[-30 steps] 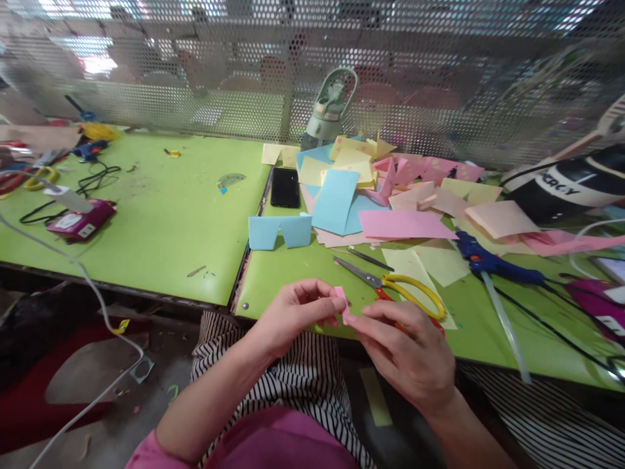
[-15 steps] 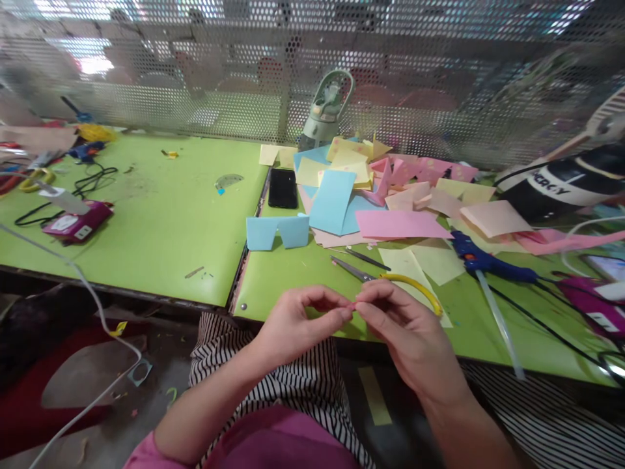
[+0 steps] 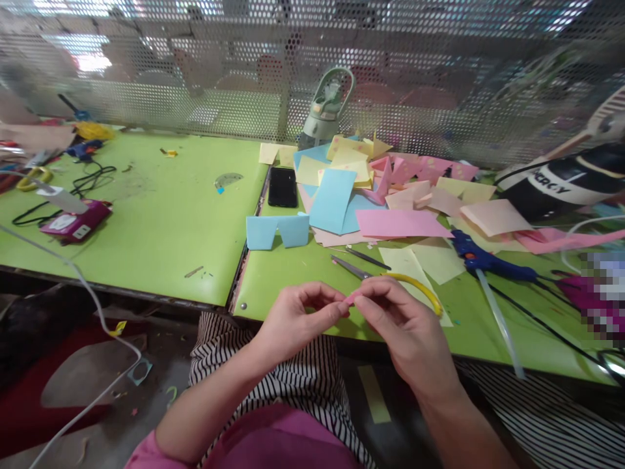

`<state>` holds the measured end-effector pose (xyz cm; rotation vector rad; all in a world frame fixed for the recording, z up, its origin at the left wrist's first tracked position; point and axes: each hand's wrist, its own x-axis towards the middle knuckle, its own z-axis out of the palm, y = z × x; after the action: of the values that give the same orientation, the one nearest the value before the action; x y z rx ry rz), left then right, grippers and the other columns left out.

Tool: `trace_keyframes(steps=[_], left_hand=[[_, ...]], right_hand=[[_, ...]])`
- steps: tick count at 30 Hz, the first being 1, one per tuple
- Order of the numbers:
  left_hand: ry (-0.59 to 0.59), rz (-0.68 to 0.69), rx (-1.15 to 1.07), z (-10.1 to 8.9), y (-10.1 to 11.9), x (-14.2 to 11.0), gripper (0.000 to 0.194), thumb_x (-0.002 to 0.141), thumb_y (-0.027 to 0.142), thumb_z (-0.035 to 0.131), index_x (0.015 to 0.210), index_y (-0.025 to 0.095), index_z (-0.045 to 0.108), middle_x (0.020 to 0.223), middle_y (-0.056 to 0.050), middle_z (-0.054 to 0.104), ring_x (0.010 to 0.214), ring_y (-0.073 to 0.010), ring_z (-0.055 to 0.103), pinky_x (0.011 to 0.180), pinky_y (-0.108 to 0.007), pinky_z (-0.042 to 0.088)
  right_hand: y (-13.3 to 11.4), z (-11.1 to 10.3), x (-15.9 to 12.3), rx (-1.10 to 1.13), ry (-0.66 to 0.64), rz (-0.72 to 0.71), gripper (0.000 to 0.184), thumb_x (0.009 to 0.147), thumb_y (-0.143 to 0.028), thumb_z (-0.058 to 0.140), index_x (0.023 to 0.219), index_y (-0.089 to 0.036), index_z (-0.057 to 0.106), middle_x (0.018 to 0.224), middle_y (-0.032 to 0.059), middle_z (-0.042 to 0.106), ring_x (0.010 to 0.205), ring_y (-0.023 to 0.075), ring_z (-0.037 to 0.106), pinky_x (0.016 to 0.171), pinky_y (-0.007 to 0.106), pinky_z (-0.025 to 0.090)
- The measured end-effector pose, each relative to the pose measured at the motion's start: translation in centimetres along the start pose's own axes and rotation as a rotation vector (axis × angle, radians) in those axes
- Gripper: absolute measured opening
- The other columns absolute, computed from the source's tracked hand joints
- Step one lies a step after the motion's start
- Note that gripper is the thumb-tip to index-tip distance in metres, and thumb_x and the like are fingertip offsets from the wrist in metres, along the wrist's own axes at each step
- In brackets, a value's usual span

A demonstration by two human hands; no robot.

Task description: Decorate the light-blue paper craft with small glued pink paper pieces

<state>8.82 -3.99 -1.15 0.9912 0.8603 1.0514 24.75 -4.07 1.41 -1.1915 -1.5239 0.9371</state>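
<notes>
A small pink paper piece (image 3: pixel 352 298) is pinched between the fingertips of both hands, just over the table's front edge. My left hand (image 3: pixel 303 319) holds its left end and my right hand (image 3: pixel 403 322) its right end; the fingers cover much of it. Behind my right hand lie scissors (image 3: pixel 415 286) with yellow handles, partly hidden by the fingers. Dark tweezers (image 3: pixel 368 258) rest just beyond the blades. A folded light-blue paper shape (image 3: pixel 261 233) with a notch in its middle stands on the green table (image 3: pixel 273 277), beyond my left hand.
Coloured paper sheets (image 3: pixel 332 202) pile up at the back, beside a black phone (image 3: pixel 282 187) and a green bottle (image 3: pixel 319 120). To the right, a blue glue gun (image 3: pixel 493 260) holds a clear glue stick (image 3: pixel 500 329). A purple power block (image 3: pixel 75 221) sits far left.
My fingertips have parted slightly, and more of the pink paper piece shows between them. The things on the table have stayed put.
</notes>
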Motion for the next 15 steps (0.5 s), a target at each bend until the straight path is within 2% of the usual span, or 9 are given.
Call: trace_keyframes(steps=[4, 7, 9, 12, 15], left_hand=[[-0.022, -0.009, 0.057, -0.11, 0.38, -0.19, 0.025, 0.083, 0.039, 0.069, 0.076, 0.015, 0.068, 0.069, -0.001, 0.066, 0.062, -0.0105, 0.055, 0.063, -0.024, 0.044], [-0.033, 0.018, 0.100, -0.20, 0.78, -0.31, 0.032, 0.088, 0.041, 0.061, 0.072, 0.015, 0.067, 0.068, -0.001, 0.064, 0.063, -0.0104, 0.053, 0.064, -0.024, 0.043], [-0.031, 0.013, 0.096, -0.19, 0.86, -0.31, 0.033, 0.088, 0.043, 0.061, 0.072, 0.015, 0.067, 0.068, -0.002, 0.064, 0.063, -0.0110, 0.053, 0.064, -0.024, 0.043], [-0.026, -0.012, 0.054, -0.11, 0.63, -0.20, 0.030, 0.082, 0.043, 0.068, 0.074, 0.014, 0.068, 0.071, -0.003, 0.067, 0.065, -0.0121, 0.057, 0.064, -0.024, 0.045], [-0.008, -0.016, 0.034, -0.04, 0.25, -0.08, 0.027, 0.079, 0.041, 0.072, 0.075, 0.015, 0.068, 0.073, -0.004, 0.068, 0.064, -0.0118, 0.058, 0.062, -0.023, 0.044]], right_hand=[[-0.04, 0.15, 0.03, -0.019, -0.005, 0.000, 0.012, 0.086, -0.032, 0.068, 0.077, -0.024, 0.065, 0.082, 0.0000, 0.060, 0.074, 0.0138, 0.058, 0.064, 0.023, 0.051], [0.06, 0.10, 0.02, -0.034, -0.017, 0.027, 0.013, 0.088, -0.032, 0.065, 0.078, -0.024, 0.064, 0.081, 0.0001, 0.059, 0.075, 0.0145, 0.059, 0.067, 0.025, 0.051], [0.22, 0.01, 0.00, -0.042, -0.028, 0.024, 0.013, 0.088, -0.032, 0.065, 0.079, -0.024, 0.063, 0.081, 0.0003, 0.059, 0.075, 0.0152, 0.059, 0.067, 0.026, 0.051], [0.40, -0.12, -0.06, -0.101, -0.031, -0.050, 0.011, 0.088, -0.032, 0.066, 0.080, -0.024, 0.063, 0.084, 0.0011, 0.059, 0.074, 0.0153, 0.058, 0.060, 0.026, 0.049], [0.34, -0.21, -0.21, -0.247, 0.000, -0.190, 0.008, 0.087, -0.029, 0.066, 0.080, -0.026, 0.065, 0.085, 0.0019, 0.060, 0.076, 0.0167, 0.059, 0.059, 0.027, 0.048]])
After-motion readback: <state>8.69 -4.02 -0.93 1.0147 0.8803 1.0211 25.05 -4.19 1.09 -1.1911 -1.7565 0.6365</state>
